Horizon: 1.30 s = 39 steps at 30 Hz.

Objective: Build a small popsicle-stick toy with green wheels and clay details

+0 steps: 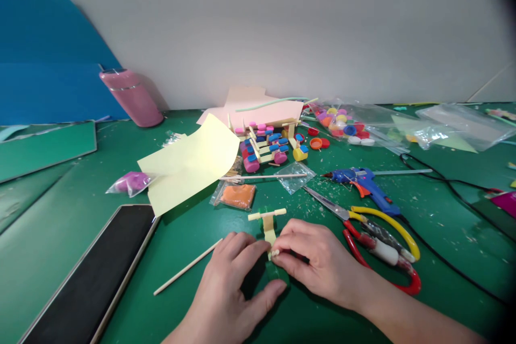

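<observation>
A pale yellow paper strip (269,228) lies on the table in front of me, with a short cream crosspiece (266,215) across its far end. At its near end my right hand (318,258) pinches a small cream stick piece (275,253) between thumb and fingers. My left hand (231,285) rests beside it with the index fingertip touching the strip's left edge. The left thumb is spread apart, over a green translucent round thing (278,275) beneath the strip. A thin wooden stick (187,267) lies left of my left hand.
Scissors (342,212) and a blue glue gun (363,180) with a black cord lie to the right. Small blue-and-pink wheeled models (266,148) and bagged bottle caps (342,121) are behind. A phone (92,274), yellow paper (189,164) and pink tumbler (131,97) are left.
</observation>
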Tool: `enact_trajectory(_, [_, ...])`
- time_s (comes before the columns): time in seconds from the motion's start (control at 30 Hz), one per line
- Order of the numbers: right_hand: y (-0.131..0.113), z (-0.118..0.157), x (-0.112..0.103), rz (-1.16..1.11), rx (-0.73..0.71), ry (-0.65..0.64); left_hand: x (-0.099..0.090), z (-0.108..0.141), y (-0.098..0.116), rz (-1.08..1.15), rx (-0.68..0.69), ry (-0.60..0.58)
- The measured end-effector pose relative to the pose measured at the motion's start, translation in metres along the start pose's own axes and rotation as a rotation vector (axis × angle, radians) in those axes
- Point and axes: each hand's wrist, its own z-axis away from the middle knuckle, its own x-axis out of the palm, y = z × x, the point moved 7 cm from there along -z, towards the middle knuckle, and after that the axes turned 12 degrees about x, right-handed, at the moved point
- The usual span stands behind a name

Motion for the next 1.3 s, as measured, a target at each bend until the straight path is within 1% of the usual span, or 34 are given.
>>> enact_trajectory(0.33, [-0.0005, 0.0014, -0.0006, 0.002, -0.014, 0.013, -0.0004, -0.0004, -0.0007, -0.007, -0.002, 0.006])
enact_trajectory(0.6, [0.0006, -0.001, 0.0, 0.0, 0.009, 0.004, 0.0002, 0.0002, -0.0007, -0.006, -0.001, 0.0])
enact_trajectory(0.97, [-0.0012, 0.0004, -0.0002, 0.01, -0.015, 0.021, -0.0007, 0.0, -0.0003, -0.008, 0.002, 0.01])
enact_trajectory(1.2, [-0.0003, 0.0008, 0.0002, -0.001, -0.003, 0.007, 0.0008, 0.0, -0.0006, -0.003, 0.0, -0.011])
enact_trajectory(1.3, [0.0001, 0.0005, 0.0001, -0.008, -0.002, 0.007, 0.0005, -0.001, -0.0001, -0.005, 0.004, -0.002])
